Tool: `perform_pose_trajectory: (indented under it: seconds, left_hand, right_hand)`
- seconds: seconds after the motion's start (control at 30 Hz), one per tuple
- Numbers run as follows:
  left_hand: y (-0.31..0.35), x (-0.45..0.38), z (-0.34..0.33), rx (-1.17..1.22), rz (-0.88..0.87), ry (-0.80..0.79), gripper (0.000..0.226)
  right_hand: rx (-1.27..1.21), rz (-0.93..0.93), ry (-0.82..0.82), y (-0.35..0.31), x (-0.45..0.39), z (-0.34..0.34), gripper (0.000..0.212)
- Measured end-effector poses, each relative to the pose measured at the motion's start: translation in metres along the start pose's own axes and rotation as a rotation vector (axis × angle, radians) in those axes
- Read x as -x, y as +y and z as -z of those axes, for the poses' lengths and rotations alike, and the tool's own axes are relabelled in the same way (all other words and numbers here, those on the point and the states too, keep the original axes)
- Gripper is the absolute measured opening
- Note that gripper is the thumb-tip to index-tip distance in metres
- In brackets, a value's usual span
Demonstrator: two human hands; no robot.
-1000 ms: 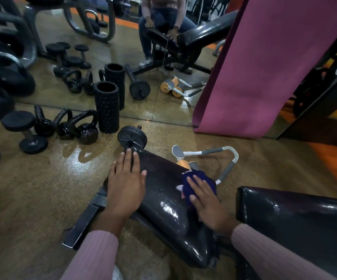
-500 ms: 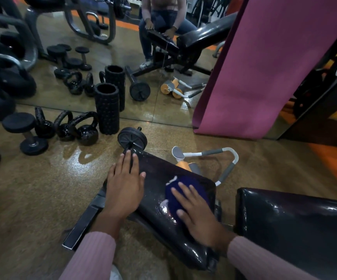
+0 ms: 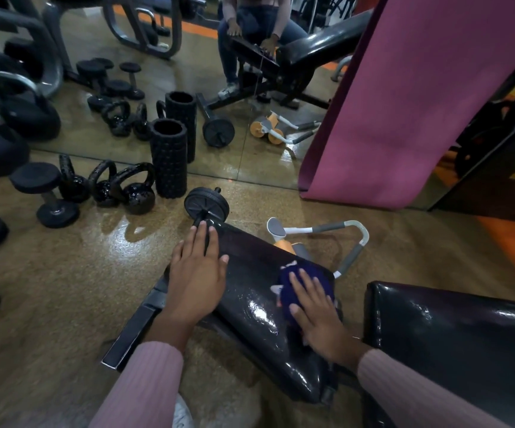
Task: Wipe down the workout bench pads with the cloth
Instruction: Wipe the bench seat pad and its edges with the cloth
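Seat pad: a glossy black cushion, seen lying with its long axis running from the lower right, near the person, up and to the left, toward the mirror; its far end is pointed at a black wheel on the floor.
Back pad: a second black cushion, set at the right, just beside the seat pad and separated from it by a narrow gap.
Cloth: a dark blue cloth, bunched on the right edge of the seat pad, near its far right corner; it is largely covered by a hand.
Right hand: laid flat on the cloth, fingers straight and slightly spread, pressing it against the pad; nothing is gripped.
Left hand: laid flat on the left side of the seat pad, fingers straight and close together, thumb out to the right; the fingertips are placed near the pad's far end.
Hands to each other: kept well apart, on opposite sides of the same pad.
Sleeves: both forearms are covered in pink ribbed fabric.
Floor: kettlebells, a black foam roller standing upright and a pink mat leaned against the mirror are seen beyond the pad.
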State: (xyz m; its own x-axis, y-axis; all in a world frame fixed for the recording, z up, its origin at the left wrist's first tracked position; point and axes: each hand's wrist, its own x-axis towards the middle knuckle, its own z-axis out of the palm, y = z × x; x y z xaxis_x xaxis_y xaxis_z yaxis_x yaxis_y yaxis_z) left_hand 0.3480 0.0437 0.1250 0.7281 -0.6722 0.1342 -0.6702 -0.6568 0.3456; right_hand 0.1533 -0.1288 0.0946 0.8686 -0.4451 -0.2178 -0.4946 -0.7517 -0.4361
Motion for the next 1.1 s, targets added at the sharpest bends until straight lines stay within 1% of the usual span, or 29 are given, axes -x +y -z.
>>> perform_pose_trajectory:
  seconds: [0.03,0.1,0.17,0.2,0.23,0.33,0.4,0.43,0.5,0.57,0.6,0.67,0.7,0.73,0.8,0.83,0.9,0.93,1.0,1.03,1.1]
  left_hand:
    - [0.000,0.000,0.000,-0.005,-0.003,-0.001,0.058]
    - [0.002,0.000,0.000,-0.005,-0.003,0.001,0.059]
    - [0.003,0.000,0.000,-0.008,0.003,0.003,0.059]
    - [0.003,0.000,0.000,-0.014,0.007,0.002,0.059]
    - [0.003,0.000,0.000,-0.019,0.009,0.000,0.059]
    - [0.003,-0.001,-0.001,-0.021,0.017,0.002,0.059]
    - [0.002,-0.002,-0.001,-0.025,0.014,-0.006,0.059]
    - [0.001,-0.002,-0.002,-0.028,0.013,-0.009,0.059]
    - [-0.001,-0.002,-0.002,-0.027,0.002,-0.003,0.059]
    - [-0.001,-0.001,-0.002,-0.032,-0.008,0.005,0.059]
    - [-0.002,-0.002,-0.002,-0.032,-0.008,0.004,0.058]
    - [-0.001,-0.002,-0.003,-0.027,-0.004,-0.011,0.059]
    - [-0.001,-0.002,-0.003,-0.022,0.000,-0.009,0.059]
    - [0.000,-0.003,-0.003,-0.014,0.003,-0.002,0.059]
    - [0.001,-0.004,-0.003,-0.005,0.011,-0.005,0.059]
    - [0.001,-0.004,-0.003,-0.010,0.015,-0.012,0.059]
    - [-0.001,-0.004,-0.003,-0.019,0.014,-0.010,0.059]
    - [-0.001,-0.004,-0.003,-0.022,0.010,-0.007,0.059]
    - [-0.002,-0.004,-0.002,-0.023,0.004,-0.002,0.059]
    - [-0.002,-0.003,-0.003,-0.024,0.003,-0.001,0.059]
    - [-0.001,-0.003,-0.003,-0.034,0.001,-0.007,0.059]
  right_hand:
    - [-0.042,-0.074,0.019,0.010,-0.005,0.000,0.049]
    - [-0.033,-0.216,0.030,0.015,-0.027,0.003,0.048]
    - [-0.098,-0.370,0.027,0.001,-0.051,0.011,0.053]
    - [-0.138,-0.399,0.046,-0.009,-0.060,0.012,0.056]
    - [-0.161,-0.370,0.065,-0.021,-0.063,0.012,0.059]
    - [-0.096,-0.137,0.082,-0.055,-0.042,0.001,0.060]
    - [-0.046,-0.008,0.071,-0.055,-0.012,-0.015,0.056]
    - [-0.047,0.015,0.072,-0.046,0.001,-0.020,0.055]
    - [-0.070,-0.060,0.105,-0.014,0.009,-0.022,0.057]
    - [-0.084,-0.145,0.143,0.011,-0.001,-0.015,0.062]
    - [-0.103,-0.196,0.165,0.014,-0.013,-0.009,0.059]
    - [-0.220,-0.387,0.112,0.002,-0.034,0.003,0.054]
    - [-0.278,-0.461,0.123,-0.009,-0.039,0.005,0.055]
    - [-0.202,-0.429,0.113,-0.018,-0.040,0.005,0.055]
    - [-0.082,-0.226,0.131,-0.040,-0.028,-0.002,0.054]
    - [-0.052,-0.127,0.132,-0.044,-0.015,-0.009,0.053]
    - [-0.027,0.004,0.104,-0.043,0.015,-0.026,0.052]
    - [-0.018,0.014,0.083,-0.034,0.025,-0.031,0.056]
    - [-0.089,-0.085,0.099,-0.013,0.029,-0.029,0.066]
    - [-0.126,-0.142,0.092,-0.003,0.024,-0.025,0.065]
    - [-0.103,-0.292,0.025,0.005,0.002,-0.012,0.061]
